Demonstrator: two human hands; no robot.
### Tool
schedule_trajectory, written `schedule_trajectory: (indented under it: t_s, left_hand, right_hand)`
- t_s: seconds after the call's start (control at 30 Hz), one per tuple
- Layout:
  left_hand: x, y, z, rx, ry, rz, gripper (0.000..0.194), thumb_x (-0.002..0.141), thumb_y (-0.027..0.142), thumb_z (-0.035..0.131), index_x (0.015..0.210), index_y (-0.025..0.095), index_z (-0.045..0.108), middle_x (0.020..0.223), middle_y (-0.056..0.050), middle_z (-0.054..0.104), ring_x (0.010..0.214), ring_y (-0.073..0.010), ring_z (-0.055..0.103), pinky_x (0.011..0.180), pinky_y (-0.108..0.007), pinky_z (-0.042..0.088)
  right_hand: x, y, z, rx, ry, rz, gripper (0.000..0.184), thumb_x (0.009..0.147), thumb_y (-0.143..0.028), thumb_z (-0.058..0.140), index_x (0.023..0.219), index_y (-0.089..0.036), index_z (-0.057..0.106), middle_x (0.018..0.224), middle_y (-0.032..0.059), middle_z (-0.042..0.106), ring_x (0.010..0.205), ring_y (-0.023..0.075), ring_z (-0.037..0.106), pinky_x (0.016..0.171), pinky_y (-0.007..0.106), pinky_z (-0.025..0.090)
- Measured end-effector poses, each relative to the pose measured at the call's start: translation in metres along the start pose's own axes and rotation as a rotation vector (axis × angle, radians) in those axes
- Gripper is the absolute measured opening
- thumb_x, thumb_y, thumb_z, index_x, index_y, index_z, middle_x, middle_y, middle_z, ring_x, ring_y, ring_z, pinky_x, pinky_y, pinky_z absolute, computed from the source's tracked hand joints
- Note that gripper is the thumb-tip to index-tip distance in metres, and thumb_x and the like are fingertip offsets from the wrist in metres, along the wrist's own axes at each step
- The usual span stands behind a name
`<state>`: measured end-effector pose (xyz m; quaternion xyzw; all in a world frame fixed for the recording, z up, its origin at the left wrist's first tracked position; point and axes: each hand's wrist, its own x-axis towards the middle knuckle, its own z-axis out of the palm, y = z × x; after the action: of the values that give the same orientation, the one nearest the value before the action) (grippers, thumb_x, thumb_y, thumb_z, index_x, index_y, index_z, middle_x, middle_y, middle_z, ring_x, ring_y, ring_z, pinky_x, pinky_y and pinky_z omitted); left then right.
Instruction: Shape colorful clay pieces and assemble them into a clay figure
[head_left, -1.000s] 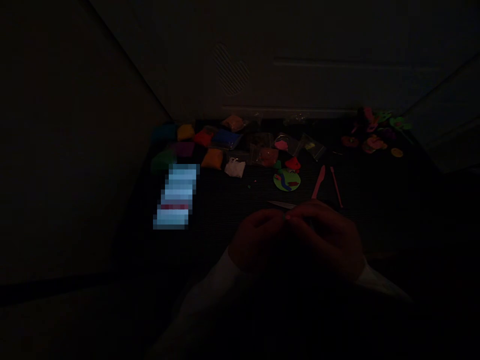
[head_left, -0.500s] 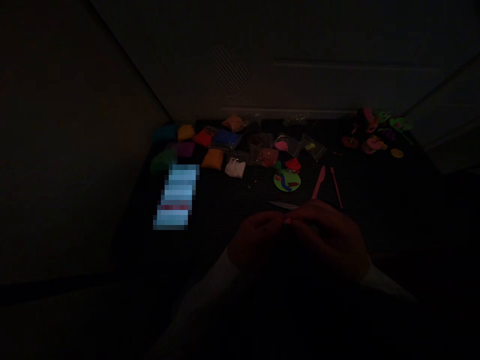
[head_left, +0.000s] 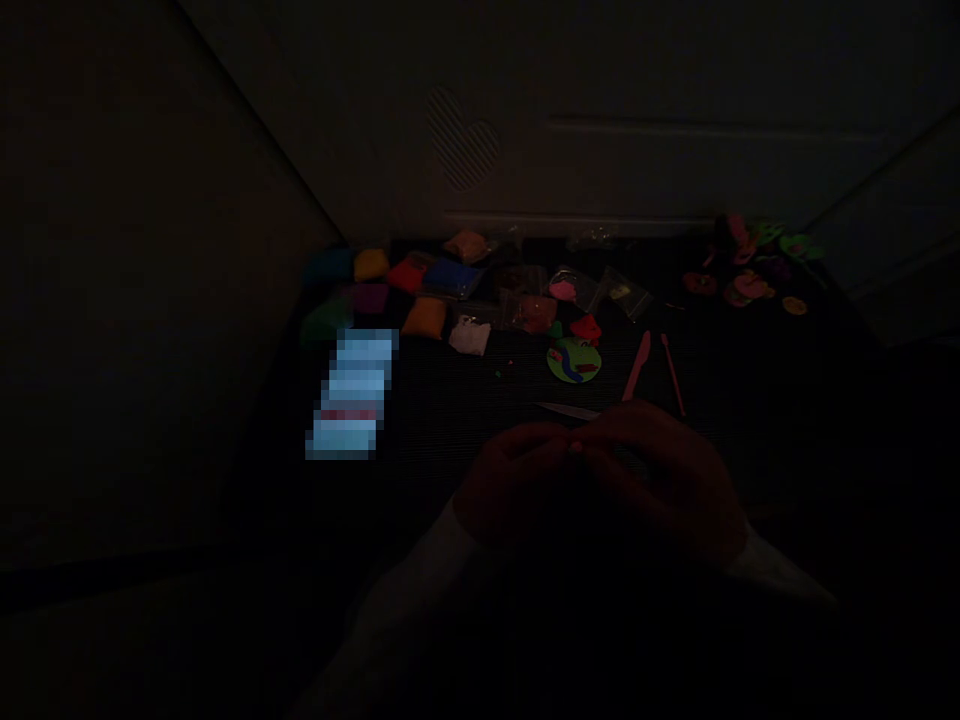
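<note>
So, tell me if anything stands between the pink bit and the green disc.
Yes: the metal blade lies across the way from the pink bit to the green disc. Its tip points left; its other end is hidden behind the right hand.

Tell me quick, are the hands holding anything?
Left hand: fingers curled; too dark to tell its grip.
Right hand: fingertips closed on a small, rounded pink lump.

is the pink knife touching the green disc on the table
Apart: the head view plainly shows dark tabletop between the pink knife and the right edge of the green disc.
</note>
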<state>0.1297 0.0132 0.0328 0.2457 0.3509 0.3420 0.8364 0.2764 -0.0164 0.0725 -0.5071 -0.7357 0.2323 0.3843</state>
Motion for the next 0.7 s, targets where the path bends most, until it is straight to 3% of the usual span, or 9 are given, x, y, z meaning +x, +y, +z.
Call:
schedule_trajectory:
  t_s: [0.27, 0.47, 0.57, 0.7]
  left_hand:
    - [0.000, 0.000, 0.002, -0.023, 0.020, -0.010, 0.017, 0.054, 0.027, 0.073, 0.065, 0.016, 0.066, 0.069, -0.001, 0.063, 0.066, -0.0111, 0.054, 0.063, -0.023, 0.042]
    - [0.003, 0.000, -0.005, 0.034, 0.065, -0.011, 0.021, 0.061, 0.034, 0.067, 0.071, 0.016, 0.064, 0.070, -0.001, 0.060, 0.067, -0.0111, 0.052, 0.064, -0.023, 0.042]
    - [0.004, 0.012, -0.007, 0.277, 0.111, 0.034, 0.018, 0.067, 0.034, 0.062, 0.072, 0.017, 0.064, 0.073, -0.001, 0.061, 0.069, -0.0111, 0.052, 0.064, -0.022, 0.042]
    - [0.010, 0.033, -0.008, 0.812, 0.238, 0.283, 0.011, 0.072, 0.028, 0.058, 0.079, 0.022, 0.064, 0.084, 0.000, 0.061, 0.079, -0.0128, 0.054, 0.073, -0.024, 0.042]
  right_hand:
    - [0.000, 0.001, -0.001, -0.024, 0.003, -0.023, 0.014, 0.076, -0.018, 0.055, 0.089, -0.018, 0.060, 0.082, 0.0023, 0.062, 0.077, 0.0095, 0.056, 0.069, 0.022, 0.045]
    - [0.004, 0.008, -0.004, -0.075, 0.014, -0.010, 0.012, 0.075, -0.018, 0.056, 0.086, -0.019, 0.060, 0.081, 0.0009, 0.063, 0.077, 0.0099, 0.056, 0.068, 0.023, 0.046]
    - [0.013, 0.016, -0.010, -0.125, 0.020, 0.012, 0.013, 0.075, -0.019, 0.056, 0.087, -0.019, 0.060, 0.081, 0.0006, 0.063, 0.078, 0.0101, 0.057, 0.069, 0.023, 0.045]
    - [0.031, 0.030, -0.017, -0.206, 0.001, -0.003, 0.014, 0.075, -0.019, 0.056, 0.088, -0.020, 0.060, 0.084, 0.0007, 0.063, 0.080, 0.0111, 0.057, 0.073, 0.025, 0.044]
